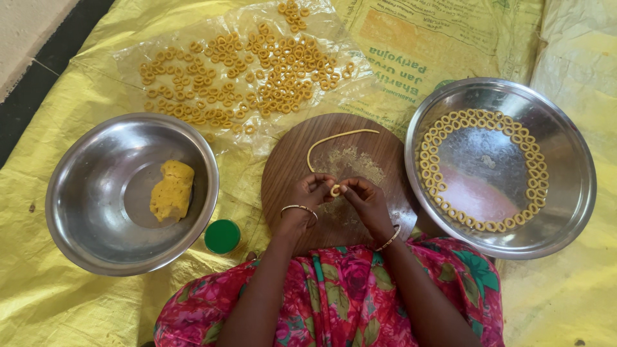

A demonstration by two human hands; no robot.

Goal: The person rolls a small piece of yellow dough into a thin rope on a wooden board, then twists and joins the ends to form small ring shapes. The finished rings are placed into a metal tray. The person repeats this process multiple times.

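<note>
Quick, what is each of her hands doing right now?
Left hand: fingertips pinched shut on the small dough ring.
Right hand: fingertips pinched on the same dough ring, over the round wooden board.

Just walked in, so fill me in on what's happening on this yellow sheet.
A seated person's left hand and right hand pinch a small dough ring over a round wooden board, where a thin dough strand lies. The steel bowl on the left holds a yellow dough lump. Finished rings line the steel dish on the right, and more are spread on a clear plastic sheet.
</note>
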